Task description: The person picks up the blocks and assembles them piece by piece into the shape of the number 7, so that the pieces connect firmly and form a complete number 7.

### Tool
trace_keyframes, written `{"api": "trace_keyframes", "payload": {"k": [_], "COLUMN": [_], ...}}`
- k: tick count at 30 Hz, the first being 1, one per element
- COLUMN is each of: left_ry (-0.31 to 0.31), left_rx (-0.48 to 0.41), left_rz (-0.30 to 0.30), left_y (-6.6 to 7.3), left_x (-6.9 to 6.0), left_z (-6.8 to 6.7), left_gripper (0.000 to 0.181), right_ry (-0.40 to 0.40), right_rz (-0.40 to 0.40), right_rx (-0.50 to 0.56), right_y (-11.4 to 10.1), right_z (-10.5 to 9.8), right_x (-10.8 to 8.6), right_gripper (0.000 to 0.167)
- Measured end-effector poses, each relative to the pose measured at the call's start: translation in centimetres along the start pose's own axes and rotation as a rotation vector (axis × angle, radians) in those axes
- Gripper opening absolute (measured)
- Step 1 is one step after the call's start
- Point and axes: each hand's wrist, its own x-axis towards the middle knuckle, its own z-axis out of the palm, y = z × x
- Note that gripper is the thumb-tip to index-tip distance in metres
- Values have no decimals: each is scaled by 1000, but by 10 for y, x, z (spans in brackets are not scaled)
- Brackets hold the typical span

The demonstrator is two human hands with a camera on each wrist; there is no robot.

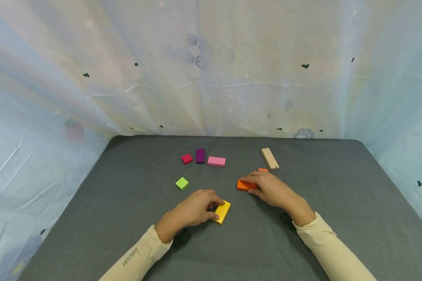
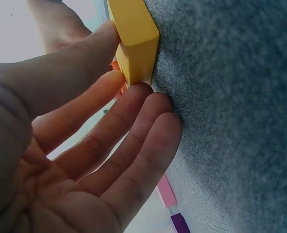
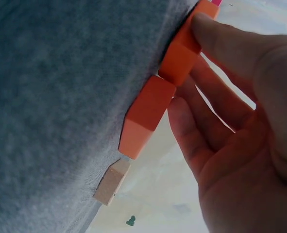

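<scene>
Head view: a grey, cloth-covered table [image 1: 126, 230] ran from its far edge toward the viewer, its near edge cut off by the frame.
Left hand [image 1: 197, 207]: pinched a flat, rectangular yellow block [image 1: 223, 212] with thumb and index finger; the left-wrist view showed the other fingers reaching out, nearly straight.
Yellow block: lay around the table's middle, closer to the near edge than the other blocks; fingertips covered part of it, and the left-wrist view cropped its upper end.
Right hand [image 1: 271, 190]: pinched a flat, rectangular orange block [image 1: 244, 185] between thumb and fingers; fingertips behind it were hidden from the right-wrist camera.
Orange block: lay right of the table's middle, its right end covered by the hand.
Second orange block [image 3: 149, 104]: sat just beside the first; only a sliver showed past the knuckles from the head, and whether the two touched could not be told.
Pale wooden block [image 1: 270, 159]: long and narrow, slanted toward the far edge, right of the middle.
Far-edge row: a small red block [image 1: 187, 158], an upright-turned purple rectangle [image 1: 200, 155] and a pink rectangle [image 1: 216, 160], left to right, apart; the left-wrist view cut off the purple one.
Lime-green square block [image 1: 182, 183]: lay nearer the left edge than the yellow one.
Cream sleeves [image 1: 144, 251]: the left one's lettering was hard to read.
</scene>
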Motion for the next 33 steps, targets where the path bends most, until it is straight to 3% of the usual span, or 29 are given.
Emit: {"api": "trace_keyframes", "payload": {"k": [9, 19, 24, 33], "left_ry": [-18, 9, 11, 12], "left_rx": [11, 5, 10, 8], "left_rz": [-13, 26, 17, 24], "left_y": [-1, -3, -3, -5], "left_x": [1, 1, 2, 2], "left_z": [0, 1, 0, 1], "left_gripper": [40, 39, 39, 39], "right_ry": [38, 43, 76, 54], "right_rz": [-6, 0, -19, -5], "right_rx": [14, 1, 3, 25], "right_y": [2, 6, 4, 2], "right_z": [-5, -8, -16, -15], "right_x": [-1, 0, 0, -1], "right_gripper": [41, 40, 39, 40]}}
